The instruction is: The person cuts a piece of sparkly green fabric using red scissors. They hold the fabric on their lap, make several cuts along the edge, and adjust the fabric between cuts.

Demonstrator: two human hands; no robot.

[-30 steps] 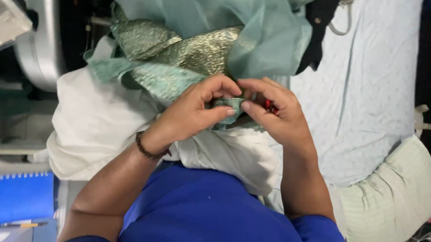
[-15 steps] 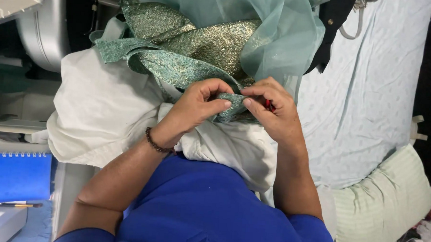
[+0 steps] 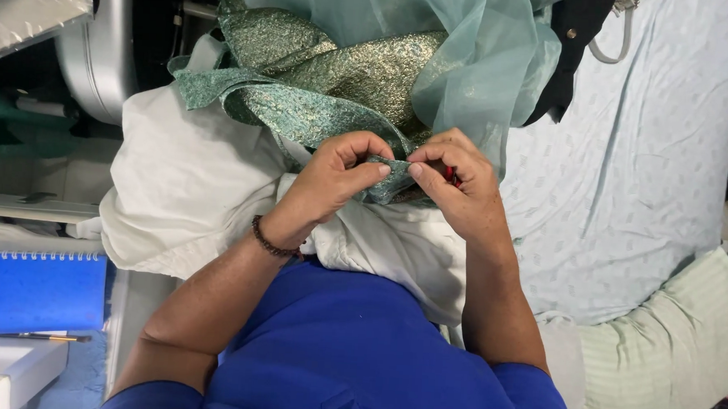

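Both hands pinched together on the edge of the green brocade fabric (image 3: 319, 117), dead centre. Left hand (image 3: 332, 183) clamps the folded edge w/ thumb + fingers, prob to keep it taut. Right hand (image 3: 459, 184) nips it too, w/ something small and red (image 3: 449, 175) tucked in, can't tell what. Sheer teal cloth (image 3: 453, 45) at 12, white cloth (image 3: 185, 188) at 9, blue notebook (image 3: 37, 292) at 8.

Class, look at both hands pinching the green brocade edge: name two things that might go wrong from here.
1. The right hand hides a small red tool close to the left hand; a slip might nick a fingertip.
2. The sheer teal fabric hangs right behind the green brocade edge and might get caught in the work.
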